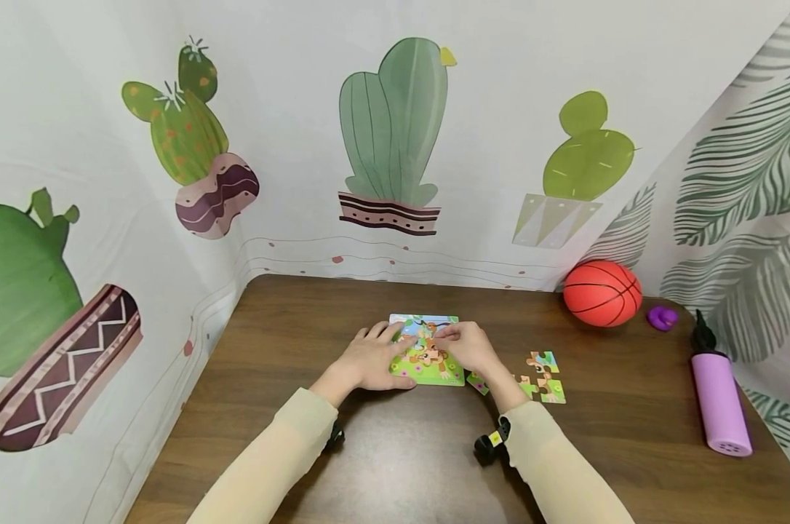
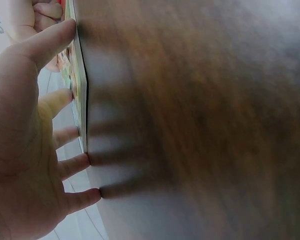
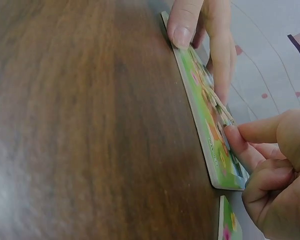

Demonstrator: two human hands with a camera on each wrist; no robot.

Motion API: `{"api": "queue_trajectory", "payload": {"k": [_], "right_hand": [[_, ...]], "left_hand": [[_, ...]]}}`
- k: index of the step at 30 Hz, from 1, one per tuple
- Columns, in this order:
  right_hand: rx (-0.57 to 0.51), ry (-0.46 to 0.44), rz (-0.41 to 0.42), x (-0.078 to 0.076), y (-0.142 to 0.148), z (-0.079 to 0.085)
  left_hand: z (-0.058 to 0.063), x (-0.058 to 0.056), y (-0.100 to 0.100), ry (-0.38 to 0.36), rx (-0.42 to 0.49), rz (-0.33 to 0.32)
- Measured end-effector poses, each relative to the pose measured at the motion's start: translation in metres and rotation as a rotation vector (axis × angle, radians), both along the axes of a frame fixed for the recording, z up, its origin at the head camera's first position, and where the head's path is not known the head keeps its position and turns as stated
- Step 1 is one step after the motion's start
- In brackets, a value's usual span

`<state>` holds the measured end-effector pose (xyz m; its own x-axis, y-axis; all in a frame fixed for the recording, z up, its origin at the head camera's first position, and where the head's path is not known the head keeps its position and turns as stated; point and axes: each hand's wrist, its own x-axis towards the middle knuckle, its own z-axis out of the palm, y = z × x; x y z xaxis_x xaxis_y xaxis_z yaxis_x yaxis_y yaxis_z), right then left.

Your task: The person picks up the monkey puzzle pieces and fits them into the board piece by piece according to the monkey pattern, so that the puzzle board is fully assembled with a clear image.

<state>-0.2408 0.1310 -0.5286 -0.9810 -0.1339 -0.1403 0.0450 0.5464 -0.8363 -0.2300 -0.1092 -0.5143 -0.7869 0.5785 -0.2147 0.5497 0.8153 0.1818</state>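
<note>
A jigsaw puzzle board (image 1: 428, 377) with a monkey picture lies flat on the table. My left hand (image 1: 372, 358) rests along its left side, fingers spread, the thumb pressing the board's near edge. In the left wrist view the little finger of the left hand (image 2: 25, 130) touches the table beyond the board. Over the board's right part, my right hand (image 1: 470, 348) pinches a puzzle piece (image 3: 221, 106) between thumb and forefinger. That piece is tilted, one end against the board. A loose piece (image 1: 477, 383) lies just off the board's lower right corner, below the right hand.
More loose puzzle pieces (image 1: 552, 391) lie right of my right forearm, which partly covers them. Farther right are a red ball (image 1: 602, 293), a purple toy duck (image 1: 662, 318) and a pink hand pump (image 1: 721, 404). A patterned cloth (image 1: 290, 218) hangs behind the wooden table (image 1: 303, 306).
</note>
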Motion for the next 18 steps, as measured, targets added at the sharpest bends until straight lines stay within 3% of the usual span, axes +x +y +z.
{"api": "queue_trajectory", "payload": {"k": [18], "right_hand": [[0.033,-0.071,-0.036,-0.001,-0.011,0.010]], "left_hand": [[0.002,0.001,-0.001,0.000,-0.002,-0.004]]}}
